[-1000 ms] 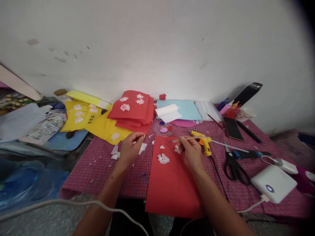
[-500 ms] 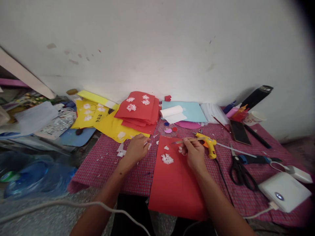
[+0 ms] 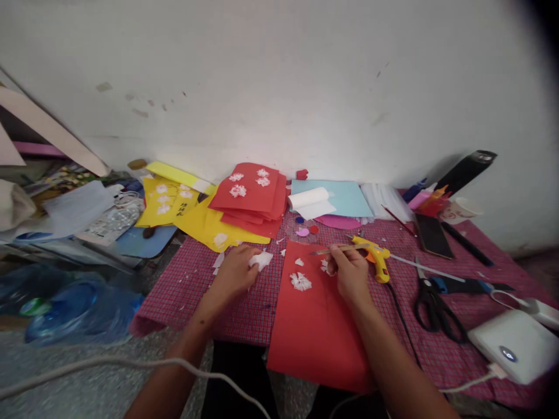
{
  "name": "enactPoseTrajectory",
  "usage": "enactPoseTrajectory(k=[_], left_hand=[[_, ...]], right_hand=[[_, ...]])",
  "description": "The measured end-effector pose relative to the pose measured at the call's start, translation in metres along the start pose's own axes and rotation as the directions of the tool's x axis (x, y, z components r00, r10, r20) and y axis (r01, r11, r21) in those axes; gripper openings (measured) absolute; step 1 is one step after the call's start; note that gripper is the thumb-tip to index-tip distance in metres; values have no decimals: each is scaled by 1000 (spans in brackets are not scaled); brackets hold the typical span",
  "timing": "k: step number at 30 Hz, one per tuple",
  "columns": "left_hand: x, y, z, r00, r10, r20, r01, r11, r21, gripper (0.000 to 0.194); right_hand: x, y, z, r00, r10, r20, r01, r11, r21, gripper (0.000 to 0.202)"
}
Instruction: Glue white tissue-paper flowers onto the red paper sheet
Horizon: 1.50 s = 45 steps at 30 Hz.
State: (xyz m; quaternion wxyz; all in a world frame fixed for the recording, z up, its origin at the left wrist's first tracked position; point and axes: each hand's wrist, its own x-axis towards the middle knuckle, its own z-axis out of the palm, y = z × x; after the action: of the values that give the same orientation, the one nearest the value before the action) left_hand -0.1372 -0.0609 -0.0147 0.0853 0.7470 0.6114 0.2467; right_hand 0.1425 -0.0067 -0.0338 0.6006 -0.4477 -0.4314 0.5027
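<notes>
Red paper lies beneath the right grip, which holds a brush.

The one view comes from a camera on the person's head, facing forward and tipped down over the desk, at about arm's reach from the left hand and right hand, which sit just below mid-frame. Its wide field takes in the wall ahead across the top, the floor at lower left and the wearer's legs at the bottom edge; the upper right corner falls dark.
</notes>
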Motion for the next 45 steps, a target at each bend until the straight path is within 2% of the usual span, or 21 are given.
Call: enactPoseTrajectory(k=[2,4,7,10,18,24,28,32,36,38,40,42,45], left_hand=[[-4,-10,-6,998,-51,-23,51,999,14,29],[-8,-20,-10,997,-72,-2,72,997,37,28],[-11,-26,-9,997,-34,67,30,998,61,26],[-10,-24,-6,996,0,91,-8,997,78,24],[-7,-22,-4,996,-7,91,1,998,64,28],[-7,-24,-3,993,-19,113,10,997,73,20],[-5,-21,-5,991,-17,129,5,996,91,22],[-5,-23,-8,995,-52,86,46,997,66,24],[-4,-22,-13,986,-168,-8,166,979,-117,22],[-2,-18,-15,966,-255,-43,234,934,-270,22],[0,-11,-15,939,-341,-49,285,847,-449,23],[3,-3,-9,914,-406,-12,303,701,-646,22],[9,16,10,883,-455,117,324,408,-854,22]], right_hand=[[0,1,0,1000,-14,8,14,1000,-16,30],[0,1,0,1000,-15,13,15,999,-33,31],[0,1,0,1000,-18,10,19,999,-42,31],[1,1,0,1000,-25,13,25,998,-55,32],[3,6,-3,1000,2,9,-1,998,-66,31],[1,3,-2,1000,-12,19,14,997,-80,31],[1,2,-2,1000,-7,21,8,996,-85,32],[2,4,-3,1000,-5,13,6,997,-72,31],[4,7,-3,1000,1,16,0,999,-45,29],[3,7,-3,1000,-5,13,5,999,-32,27],[2,5,-3,1000,-14,18,14,1000,-10,24],[0,2,-2,998,-20,62,19,1000,20,21],[-5,-2,-1,981,-22,191,11,998,58,20]])
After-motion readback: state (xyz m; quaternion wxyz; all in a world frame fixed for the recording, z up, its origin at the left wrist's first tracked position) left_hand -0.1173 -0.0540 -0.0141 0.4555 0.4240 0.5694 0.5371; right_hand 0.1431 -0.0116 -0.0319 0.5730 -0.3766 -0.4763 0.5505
